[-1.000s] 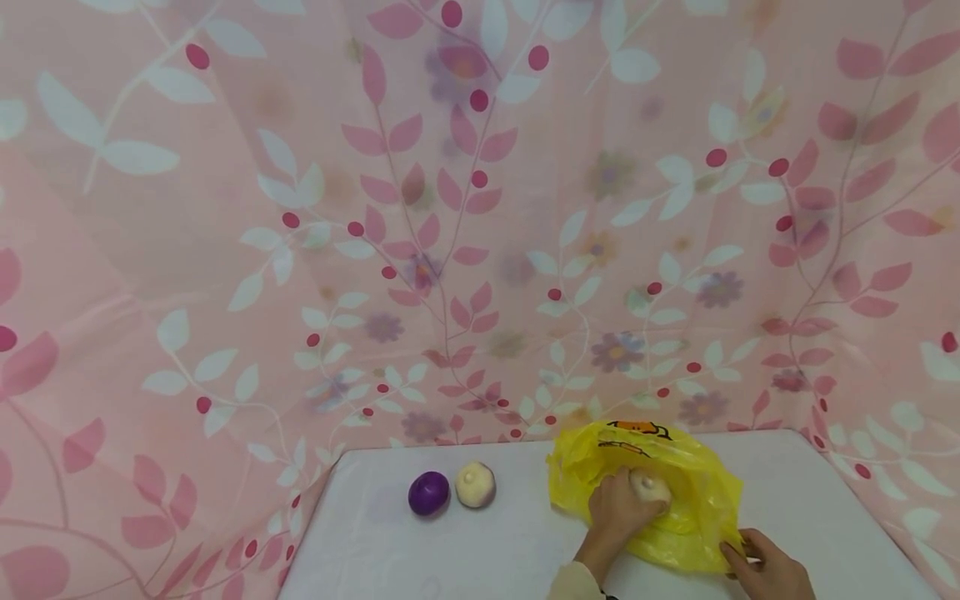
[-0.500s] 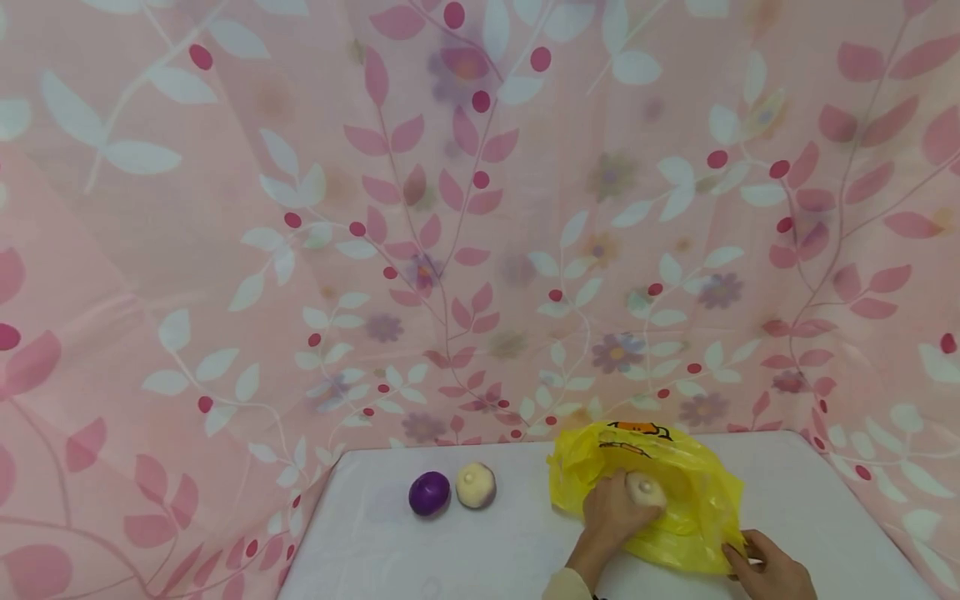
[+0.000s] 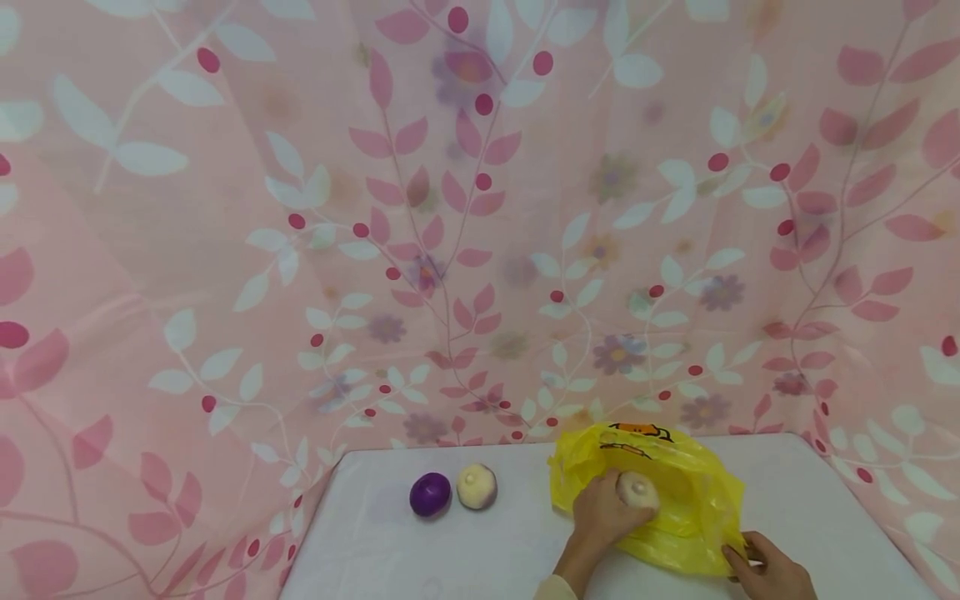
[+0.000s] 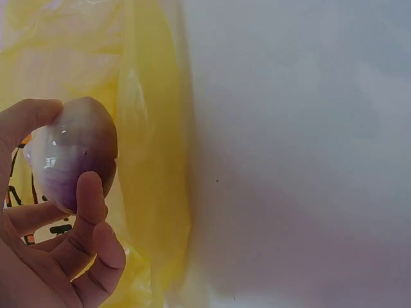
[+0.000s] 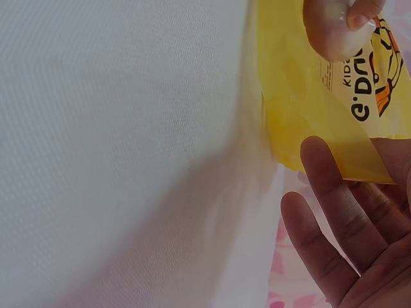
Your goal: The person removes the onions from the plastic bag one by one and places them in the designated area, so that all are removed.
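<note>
My left hand (image 3: 602, 510) grips a glossy, round white-and-purple turnip-like vegetable (image 3: 637, 490) at the mouth of a yellow plastic bag (image 3: 690, 546). In the left wrist view, the thumb and fingers curl around the vegetable (image 4: 83, 144), with the bag's yellow film (image 4: 151, 160) behind it. My right hand (image 3: 772, 568) pinches the bag's near right edge. The right wrist view shows the bag's film (image 5: 295, 109) between thumb and fingers, two fingers extended beside it. The deeper inside of the bag is hidden.
On the white-covered table (image 3: 375, 554), a dark purple round vegetable (image 3: 431, 494) and a cream-white one (image 3: 477, 487) lie side by side, left of the bag. A pink patterned curtain (image 3: 450, 250) hangs behind the table's far edge.
My left hand has drawn the turnip-like vegetable a little to the left, toward the bag's mouth. The right hand still holds the bag's edge, almost unmoved.
</note>
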Demonstrator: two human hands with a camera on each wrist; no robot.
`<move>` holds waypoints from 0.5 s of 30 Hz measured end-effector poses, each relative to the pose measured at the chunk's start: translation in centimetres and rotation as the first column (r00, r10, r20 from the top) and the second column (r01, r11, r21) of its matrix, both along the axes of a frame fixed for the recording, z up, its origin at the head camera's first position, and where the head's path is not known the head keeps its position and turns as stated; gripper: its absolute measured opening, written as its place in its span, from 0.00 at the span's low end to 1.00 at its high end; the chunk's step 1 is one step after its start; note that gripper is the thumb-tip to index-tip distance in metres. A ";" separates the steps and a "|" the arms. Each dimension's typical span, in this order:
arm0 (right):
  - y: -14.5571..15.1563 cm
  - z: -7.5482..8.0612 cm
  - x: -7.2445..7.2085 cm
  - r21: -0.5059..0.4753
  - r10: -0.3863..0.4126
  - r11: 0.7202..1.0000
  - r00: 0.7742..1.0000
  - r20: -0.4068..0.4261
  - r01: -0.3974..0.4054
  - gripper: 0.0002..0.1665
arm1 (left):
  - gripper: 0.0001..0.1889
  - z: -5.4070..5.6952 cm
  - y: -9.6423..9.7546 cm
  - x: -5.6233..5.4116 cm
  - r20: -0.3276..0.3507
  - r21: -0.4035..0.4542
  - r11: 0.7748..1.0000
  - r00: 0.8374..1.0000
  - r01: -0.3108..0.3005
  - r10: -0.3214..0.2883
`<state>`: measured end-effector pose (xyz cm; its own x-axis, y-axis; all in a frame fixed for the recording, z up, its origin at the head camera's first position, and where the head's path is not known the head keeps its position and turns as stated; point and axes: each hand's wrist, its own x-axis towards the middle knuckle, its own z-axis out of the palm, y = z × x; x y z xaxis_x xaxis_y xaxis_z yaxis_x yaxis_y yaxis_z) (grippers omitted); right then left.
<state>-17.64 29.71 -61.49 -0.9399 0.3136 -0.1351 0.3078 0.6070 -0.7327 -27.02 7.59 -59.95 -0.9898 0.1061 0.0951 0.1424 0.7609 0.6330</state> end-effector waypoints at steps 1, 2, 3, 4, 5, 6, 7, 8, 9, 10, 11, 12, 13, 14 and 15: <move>0.0 0.0 0.0 -0.001 -0.002 1.000 1.000 0.005 0.002 0.30 | 0.28 0.1 -0.1 0.0 -0.004 -0.002 1.000 1.000 0.001 -0.001; 0.0 0.0 0.0 -0.001 -0.001 1.000 1.000 0.003 0.001 0.30 | 0.28 0.2 -0.2 0.1 -0.007 -0.002 1.000 1.000 0.003 -0.003; 0.1 -0.1 0.0 -0.004 -0.001 1.000 1.000 0.000 0.001 0.30 | 0.27 0.3 -0.4 0.1 -0.012 0.001 1.000 1.000 0.004 -0.004; 0.1 -0.1 -0.1 -0.005 0.000 1.000 1.000 -0.002 0.000 0.31 | 0.27 0.3 -0.5 0.1 -0.015 0.005 1.000 1.000 0.005 -0.005; 0.1 -0.1 -0.1 -0.006 0.001 1.000 1.000 -0.005 -0.001 0.31 | 0.27 0.4 -0.6 0.2 -0.018 0.006 1.000 1.000 0.006 -0.006; 0.1 -0.1 -0.1 -0.007 0.001 1.000 1.000 -0.010 -0.001 0.31 | 0.27 0.5 -0.7 0.2 -0.020 0.010 1.000 1.000 0.006 -0.006; 0.1 -0.1 -0.1 -0.007 -0.002 1.000 1.000 -0.017 0.002 0.31 | 0.27 0.5 -0.8 0.2 -0.020 0.016 1.000 1.000 0.006 -0.005; 0.1 -0.2 -0.1 -0.007 -0.001 1.000 1.000 -0.023 0.001 0.31 | 0.27 0.6 -0.9 0.3 -0.020 0.018 1.000 1.000 0.006 -0.005; 0.1 -0.2 -0.1 -0.008 -0.001 1.000 1.000 -0.029 0.001 0.31 | 0.28 0.7 -1.0 0.3 -0.017 0.026 1.000 1.000 0.004 -0.004; 0.1 -0.2 -0.1 -0.007 0.000 1.000 0.999 -0.034 0.000 0.31 | 0.28 0.7 -1.1 0.3 -0.013 0.033 0.999 1.000 0.003 -0.002; 0.1 -0.3 -0.1 -0.004 -0.001 1.000 0.999 -0.041 0.001 0.31 | 0.30 0.8 -1.3 0.4 -0.011 0.036 0.999 1.000 0.001 -0.001; 0.1 -0.3 -0.1 -0.001 -0.002 1.000 0.999 -0.046 0.002 0.31 | 0.31 0.9 -1.4 0.4 -0.008 0.042 0.999 1.000 0.000 0.001; 0.1 -0.3 -0.1 0.002 -0.003 1.000 0.999 -0.049 0.003 0.30 | 0.31 1.0 -1.6 0.4 -0.005 0.048 0.999 1.000 -0.002 0.002; 0.1 -0.3 -0.1 0.001 -0.004 1.000 0.999 -0.049 0.004 0.30 | 0.32 1.1 -1.7 0.5 -0.008 0.048 0.999 1.000 -0.003 0.004; 0.0 -0.3 -0.1 0.002 -0.006 1.000 0.999 -0.048 0.006 0.30 | 0.33 1.1 -1.9 0.5 -0.010 0.052 0.999 1.000 -0.005 0.006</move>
